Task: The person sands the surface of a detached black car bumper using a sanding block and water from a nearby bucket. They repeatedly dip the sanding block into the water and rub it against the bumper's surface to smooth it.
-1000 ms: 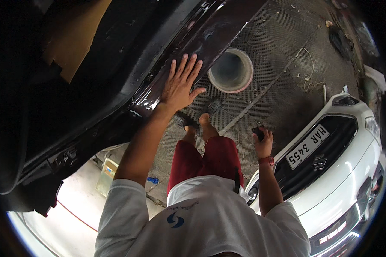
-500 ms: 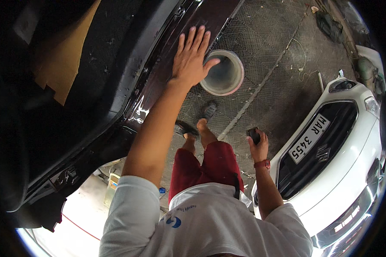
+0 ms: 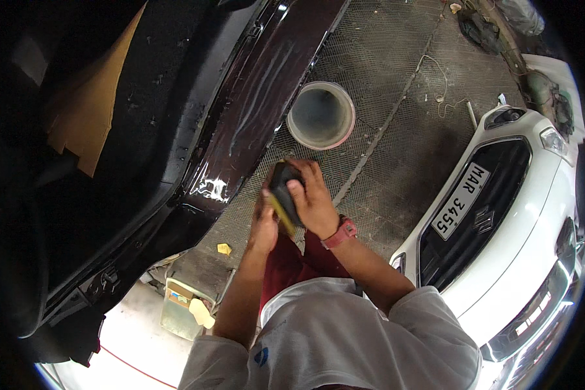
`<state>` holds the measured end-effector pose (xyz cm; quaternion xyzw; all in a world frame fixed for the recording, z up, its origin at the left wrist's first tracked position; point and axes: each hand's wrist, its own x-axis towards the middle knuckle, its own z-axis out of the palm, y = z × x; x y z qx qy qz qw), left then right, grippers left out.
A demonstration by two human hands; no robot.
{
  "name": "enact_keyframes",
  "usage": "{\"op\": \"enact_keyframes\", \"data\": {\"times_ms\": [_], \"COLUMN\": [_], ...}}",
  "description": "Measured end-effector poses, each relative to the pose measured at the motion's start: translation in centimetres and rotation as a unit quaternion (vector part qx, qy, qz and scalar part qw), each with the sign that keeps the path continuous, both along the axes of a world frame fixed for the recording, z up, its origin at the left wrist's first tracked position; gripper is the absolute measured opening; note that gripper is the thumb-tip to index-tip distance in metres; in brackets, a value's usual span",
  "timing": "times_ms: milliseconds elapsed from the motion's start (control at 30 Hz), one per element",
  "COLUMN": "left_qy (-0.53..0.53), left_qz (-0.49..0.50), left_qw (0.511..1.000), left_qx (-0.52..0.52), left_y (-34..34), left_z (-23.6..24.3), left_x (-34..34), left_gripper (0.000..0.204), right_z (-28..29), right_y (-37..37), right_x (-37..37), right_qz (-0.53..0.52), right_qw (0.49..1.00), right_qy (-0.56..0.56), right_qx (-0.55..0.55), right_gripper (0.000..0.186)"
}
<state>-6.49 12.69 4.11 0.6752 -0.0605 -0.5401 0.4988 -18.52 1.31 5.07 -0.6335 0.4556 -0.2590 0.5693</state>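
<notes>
A dark block with a yellow edge [image 3: 281,194] is held between my two hands at the middle of the view. My right hand [image 3: 314,203] wraps over its dark side, a red watch [image 3: 339,233] on that wrist. My left hand [image 3: 263,224] is closed on its yellow side, partly hidden behind it. Just above and left of them runs a glossy dark maroon car panel [image 3: 253,91] with wet-looking streaks. A round bucket [image 3: 320,142] stands on the floor beyond my hands.
A black inner panel [image 3: 153,97] with cardboard [image 3: 91,136] fills the left. A white car front [image 3: 513,247] is at right, below dark clutter [image 3: 484,36]. A cord lies on the gridded floor [image 3: 387,78]. A plastic container [image 3: 179,318] stands lower left.
My left hand has left the maroon panel and come down to the block. My right hand has moved left and up with the block to meet it.
</notes>
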Motion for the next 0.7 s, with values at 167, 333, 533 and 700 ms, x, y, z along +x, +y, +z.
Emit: {"op": "enact_keyframes", "data": {"times_ms": [167, 333, 533, 700], "left_qy": [0.289, 0.277, 0.284, -0.056], "left_qz": [0.137, 0.069, 0.092, -0.195], "left_qw": [0.932, 0.958, 0.955, 0.973], "left_qx": [-0.170, -0.040, 0.001, 0.106], "left_y": [3.2, 6.5, 7.9, 13.9], "left_z": [-0.3, -2.5, -1.0, -3.0], "left_x": [-0.1, 1.8, 3.3, 5.0], "left_gripper": [0.094, 0.071, 0.060, 0.059], "right_z": [2.5, -2.0, -5.0, -0.2], "right_y": [1.8, 2.8, -0.4, -3.6], "right_x": [1.6, -0.1, 0.8, 7.5], "right_qz": [0.072, 0.189, 0.052, 0.069], "right_qw": [0.974, 0.981, 0.987, 0.966], "right_qy": [0.180, 0.026, -0.047, 0.128], "right_qx": [-0.118, 0.017, 0.147, -0.213], "right_gripper": [0.052, 0.052, 0.052, 0.053]}}
